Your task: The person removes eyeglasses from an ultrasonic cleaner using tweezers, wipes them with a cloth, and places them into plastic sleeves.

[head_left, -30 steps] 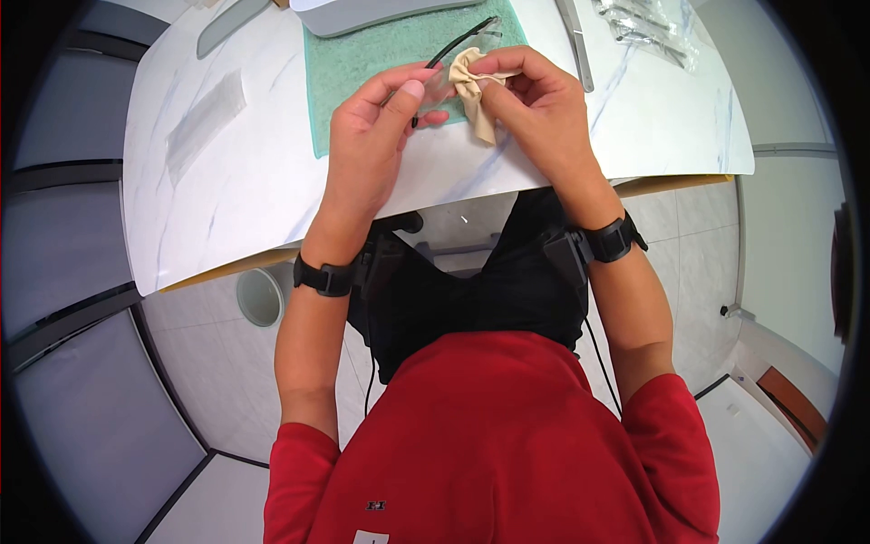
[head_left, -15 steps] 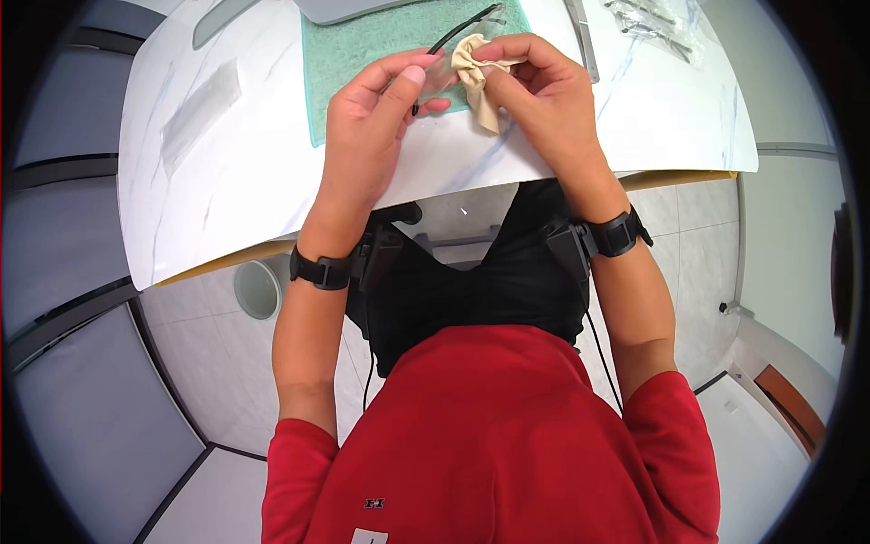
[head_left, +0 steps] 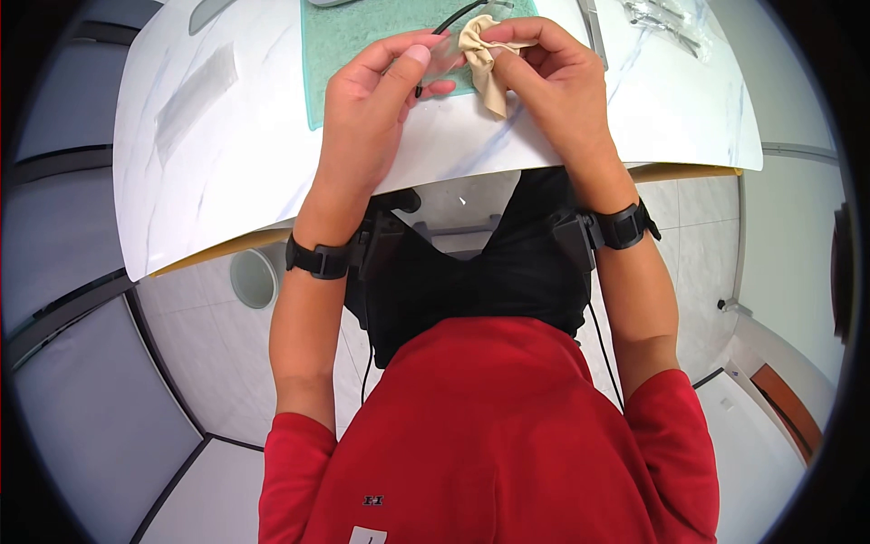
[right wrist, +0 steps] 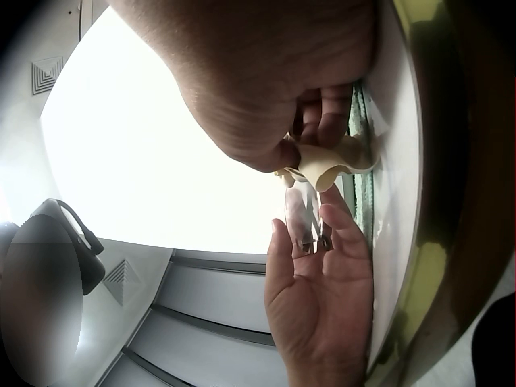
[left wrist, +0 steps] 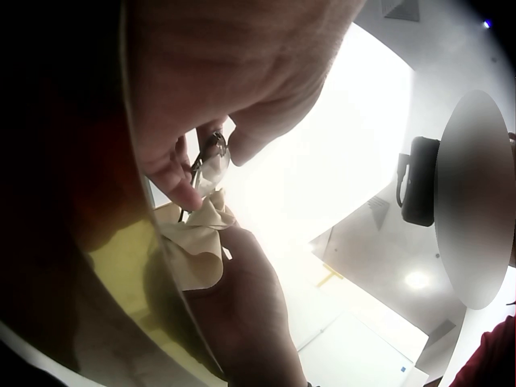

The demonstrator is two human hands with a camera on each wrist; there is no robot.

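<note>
My left hand [head_left: 370, 95] holds a pair of glasses with clear lenses and a thin black temple [head_left: 458, 17], its thumb and fingers at one end of the frame. My right hand [head_left: 562, 86] pinches a crumpled cream cloth [head_left: 489, 86] between thumb and fingers, against the lens farther from the left hand. In the right wrist view a clear lens [right wrist: 300, 205] shows between the cloth and the left fingers. The cloth's loose end hangs toward the table's front edge. Part of the frame is hidden behind the cloth and the fingers.
Beneath the hands, a green towel [head_left: 328, 45] lies on the white marbled table [head_left: 263, 163]. A clear flat packet [head_left: 195, 102] lies at left. Several plastic-wrapped items [head_left: 669, 25] are at right, near a grey metal strip [head_left: 594, 34]. A bin [head_left: 254, 277] stands on the floor.
The head view has tilted, so the table and towel sit higher in it. Both hands keep their hold on glasses and cloth, with only a slight shift up and right of the cloth hand.
</note>
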